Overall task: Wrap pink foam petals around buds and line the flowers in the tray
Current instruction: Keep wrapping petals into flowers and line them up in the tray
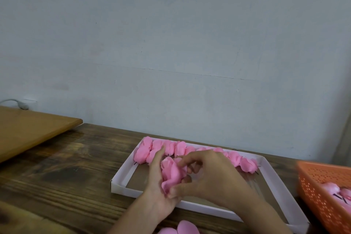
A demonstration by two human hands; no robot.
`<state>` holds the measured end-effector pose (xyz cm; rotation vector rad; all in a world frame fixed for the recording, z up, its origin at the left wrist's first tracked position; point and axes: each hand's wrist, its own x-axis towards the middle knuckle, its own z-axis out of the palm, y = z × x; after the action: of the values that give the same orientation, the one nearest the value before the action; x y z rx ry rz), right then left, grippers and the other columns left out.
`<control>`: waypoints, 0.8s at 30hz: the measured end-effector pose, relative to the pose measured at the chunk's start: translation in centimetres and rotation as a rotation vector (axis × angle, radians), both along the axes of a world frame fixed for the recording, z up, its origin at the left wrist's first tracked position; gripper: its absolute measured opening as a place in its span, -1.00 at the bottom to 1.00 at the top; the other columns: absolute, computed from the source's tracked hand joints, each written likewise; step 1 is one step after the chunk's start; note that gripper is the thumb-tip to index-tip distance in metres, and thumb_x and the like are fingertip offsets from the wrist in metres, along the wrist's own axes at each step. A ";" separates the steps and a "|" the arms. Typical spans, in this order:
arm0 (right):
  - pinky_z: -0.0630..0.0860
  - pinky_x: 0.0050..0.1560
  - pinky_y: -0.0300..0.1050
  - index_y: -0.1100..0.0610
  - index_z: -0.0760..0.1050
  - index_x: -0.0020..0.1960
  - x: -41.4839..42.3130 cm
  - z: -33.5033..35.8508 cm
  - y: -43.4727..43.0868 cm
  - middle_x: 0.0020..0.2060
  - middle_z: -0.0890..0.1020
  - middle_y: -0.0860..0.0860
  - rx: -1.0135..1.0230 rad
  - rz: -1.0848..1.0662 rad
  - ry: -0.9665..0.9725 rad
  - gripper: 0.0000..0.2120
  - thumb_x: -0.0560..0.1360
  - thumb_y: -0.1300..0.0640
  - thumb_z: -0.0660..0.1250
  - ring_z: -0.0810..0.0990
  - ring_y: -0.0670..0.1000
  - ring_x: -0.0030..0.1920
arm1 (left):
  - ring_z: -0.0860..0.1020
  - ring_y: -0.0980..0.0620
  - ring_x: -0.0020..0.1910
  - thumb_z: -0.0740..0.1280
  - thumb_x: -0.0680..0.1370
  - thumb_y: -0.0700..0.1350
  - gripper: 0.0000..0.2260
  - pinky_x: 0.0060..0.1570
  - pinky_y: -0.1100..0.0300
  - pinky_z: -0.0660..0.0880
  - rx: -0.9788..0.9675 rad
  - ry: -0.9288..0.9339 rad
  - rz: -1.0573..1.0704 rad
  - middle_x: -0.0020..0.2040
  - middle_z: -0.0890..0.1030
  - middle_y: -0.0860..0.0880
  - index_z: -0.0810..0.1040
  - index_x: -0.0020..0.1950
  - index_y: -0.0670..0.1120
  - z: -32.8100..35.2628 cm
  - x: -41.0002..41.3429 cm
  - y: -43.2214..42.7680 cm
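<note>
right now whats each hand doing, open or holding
left hand: open, straight fingers cradling the pink foam flower
right hand: closed, pinching the same flower

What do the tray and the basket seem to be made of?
The tray looks like matte white cardboard, judging by its folded corners and brown floor. The basket is probably orange plastic: its walls show moulded rows of small holes.
</note>
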<state>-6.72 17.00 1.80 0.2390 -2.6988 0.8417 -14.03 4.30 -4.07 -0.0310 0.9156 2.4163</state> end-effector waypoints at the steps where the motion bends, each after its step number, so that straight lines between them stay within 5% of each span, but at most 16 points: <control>1: 0.41 -0.28 -0.40 -0.30 0.60 -0.20 0.0 -0.2 -0.2 -0.27 0.58 -0.38 0.029 -0.018 0.017 -0.53 -0.01 -0.48 0.52 0.53 -0.30 -0.29 | 0.71 -0.19 -0.36 0.38 0.51 0.30 -0.41 -0.49 0.09 0.59 -0.001 -0.006 0.001 -0.23 0.71 -0.24 0.75 -0.26 -0.24 -0.1 0.0 0.0; 5: 0.43 -0.22 -0.42 -0.31 0.50 -0.32 -0.3 -0.7 -0.7 -0.22 0.60 -0.39 0.082 -0.077 0.071 -0.71 0.09 -0.41 0.46 0.56 -0.33 -0.18 | 0.59 -0.08 -0.45 0.36 0.49 0.37 -0.39 -0.58 0.27 0.38 0.009 0.021 -0.031 -0.28 0.65 -0.17 0.71 -0.24 -0.21 -0.2 -0.1 -0.1; 10: 0.50 -0.19 -0.26 -0.16 0.46 -0.21 -0.3 -1.2 -1.2 -0.28 0.61 -0.20 0.101 -0.079 0.145 -0.70 0.21 -0.21 0.52 0.58 -0.19 -0.11 | 0.72 -0.21 -0.24 0.37 0.47 0.32 -0.42 -0.24 -0.04 0.68 0.007 0.016 -0.056 -0.19 0.68 -0.24 0.73 -0.24 -0.22 -0.6 -0.6 0.0; 13: 0.49 -0.07 -0.15 -0.09 0.40 -0.18 -0.4 -1.6 -1.5 -0.27 0.54 -0.16 0.133 -0.066 0.213 -0.67 0.30 -0.10 0.56 0.48 -0.15 -0.09 | 0.69 -0.19 -0.32 0.41 0.42 0.31 -0.45 -0.36 0.01 0.65 0.013 0.027 -0.077 -0.26 0.66 -0.21 0.72 -0.25 -0.22 -0.7 -0.6 -0.1; 17: 0.46 0.05 -0.15 -0.04 0.60 -0.19 -0.5 -1.8 -1.4 -0.23 0.54 -0.19 0.130 -0.006 0.203 -0.79 0.34 -0.10 0.58 0.52 -0.13 0.04 | 0.68 -0.15 -0.31 0.41 0.38 0.30 -0.47 -0.34 0.04 0.64 0.019 0.032 -0.068 -0.28 0.64 -0.18 0.71 -0.29 -0.20 -0.8 -0.6 0.0; 20: 0.42 0.00 -0.26 -0.07 0.63 -0.19 -0.5 -1.8 -1.3 -0.24 0.58 -0.21 0.091 0.007 0.187 -0.75 0.27 -0.16 0.59 0.48 -0.19 -0.01 | 0.61 -0.14 -0.44 0.43 0.33 0.27 -0.50 -0.49 0.10 0.55 0.033 0.033 -0.116 -0.36 0.57 -0.18 0.65 -0.31 -0.22 -0.3 -0.3 -0.1; 24: 0.37 -0.15 -0.36 -0.15 0.48 -0.13 -0.6 -2.0 -1.3 -0.33 0.53 -0.26 0.083 -0.057 0.181 -0.62 0.20 -0.20 0.59 0.44 -0.27 -0.03 | 0.65 -0.19 -0.34 0.44 0.38 0.25 -0.51 -0.46 0.06 0.57 0.054 0.014 -0.122 -0.21 0.59 -0.22 0.65 -0.12 -0.21 0.0 0.0 -0.1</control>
<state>-7.30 15.73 -0.18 0.2431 -2.5606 0.6586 -14.03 4.21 -4.11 0.0594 0.8339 2.3293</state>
